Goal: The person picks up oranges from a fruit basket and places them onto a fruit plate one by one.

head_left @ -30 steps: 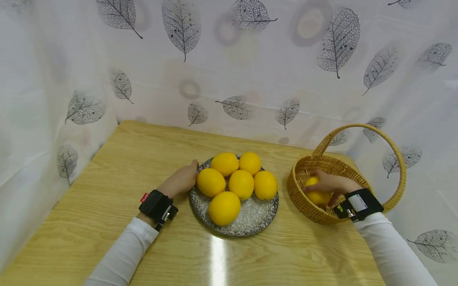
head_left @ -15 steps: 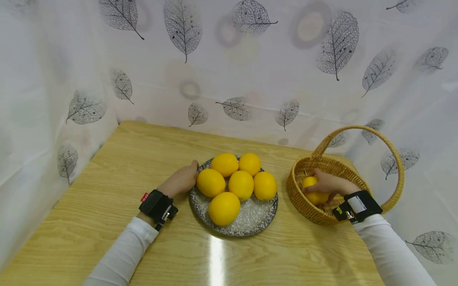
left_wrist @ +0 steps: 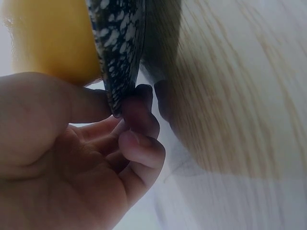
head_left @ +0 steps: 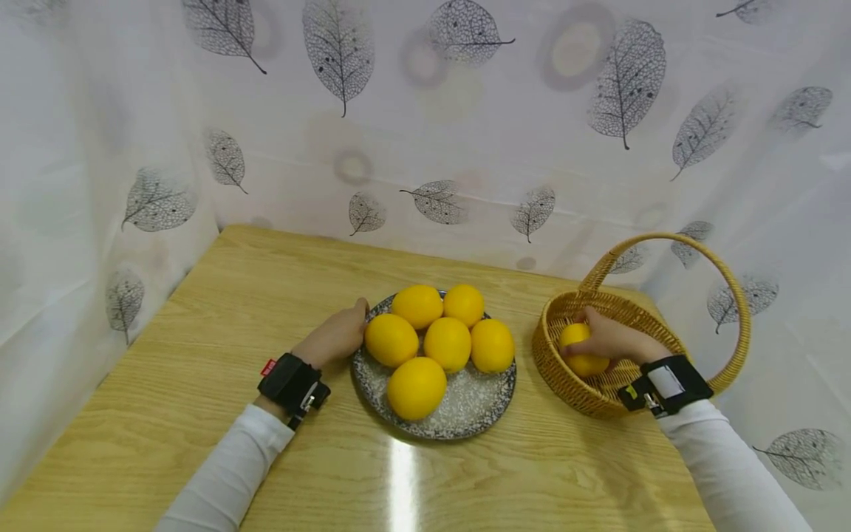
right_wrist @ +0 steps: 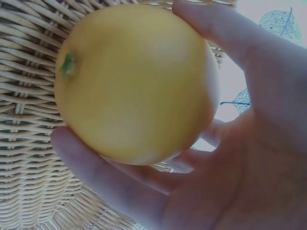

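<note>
My left hand (head_left: 337, 334) grips the left rim of a speckled grey plate (head_left: 468, 406). In the left wrist view the thumb lies on top of the plate's edge (left_wrist: 115, 52), with curled fingers (left_wrist: 141, 148) underneath. Several yellow-orange oranges (head_left: 417, 388) sit on the plate. Inside the wicker basket (head_left: 565, 388) at the right, my right hand (head_left: 614, 340) holds another orange (head_left: 577, 362). The right wrist view shows thumb and fingers spread round this orange (right_wrist: 139, 86), its green stem mark facing the woven wall.
The basket's tall arched handle (head_left: 725, 273) rises over the right forearm. A wooden table (head_left: 279, 273) carries the plate and basket. Behind and at the sides hangs a white curtain (head_left: 286, 148) with a leaf print.
In the basket, my right hand and the orange have shifted slightly left and toward the far side. My left hand and the plate have stayed in place.
</note>
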Tool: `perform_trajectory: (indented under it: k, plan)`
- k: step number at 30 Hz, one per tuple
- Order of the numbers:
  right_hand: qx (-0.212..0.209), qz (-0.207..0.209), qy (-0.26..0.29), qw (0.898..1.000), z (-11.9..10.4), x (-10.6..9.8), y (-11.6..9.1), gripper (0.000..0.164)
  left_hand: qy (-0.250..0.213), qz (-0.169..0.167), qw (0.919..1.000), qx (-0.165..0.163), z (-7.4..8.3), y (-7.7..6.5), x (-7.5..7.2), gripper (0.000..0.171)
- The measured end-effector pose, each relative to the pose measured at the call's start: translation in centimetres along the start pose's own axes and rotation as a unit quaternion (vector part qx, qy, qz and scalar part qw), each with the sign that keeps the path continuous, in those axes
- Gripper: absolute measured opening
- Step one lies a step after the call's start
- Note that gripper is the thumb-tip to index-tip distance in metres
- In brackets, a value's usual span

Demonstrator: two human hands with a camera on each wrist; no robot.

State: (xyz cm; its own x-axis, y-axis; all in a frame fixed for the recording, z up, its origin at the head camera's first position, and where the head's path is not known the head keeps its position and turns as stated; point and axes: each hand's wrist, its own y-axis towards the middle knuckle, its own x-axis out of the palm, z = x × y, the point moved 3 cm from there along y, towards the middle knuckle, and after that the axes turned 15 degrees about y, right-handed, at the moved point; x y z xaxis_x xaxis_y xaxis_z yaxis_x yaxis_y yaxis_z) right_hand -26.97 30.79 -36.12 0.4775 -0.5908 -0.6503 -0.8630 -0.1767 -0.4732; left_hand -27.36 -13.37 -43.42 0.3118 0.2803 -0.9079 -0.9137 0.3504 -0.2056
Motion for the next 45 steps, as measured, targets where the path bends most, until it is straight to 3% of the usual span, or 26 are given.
perform_trajectory:
  k: [7, 15, 30, 45]
  plan:
    - [-0.019, 0.025, -0.018, 0.999, -0.5, -0.2, -0.3, 0.073, 0.001, -0.001, 1.0000, -0.003, 0.0, 0.1, 0.0, 0.039]
    - [-0.074, 0.069, -0.042, 0.994, -1.5, -0.3, -1.1, 0.074, 0.007, 0.007, 0.9999, 0.008, -0.1, 0.2, 0.0, 0.039]
    - [-0.110, 0.138, -0.091, 0.980, -5.0, 0.8, -4.2, 0.075, 0.003, 0.018, 0.9997, 0.016, 0.1, -0.1, 0.0, 0.036]
    - [-0.140, 0.157, -0.055, 0.976, -7.9, 3.5, -6.4, 0.064, 0.002, 0.022, 0.9996, 0.018, 0.4, -0.4, -0.3, 0.034]
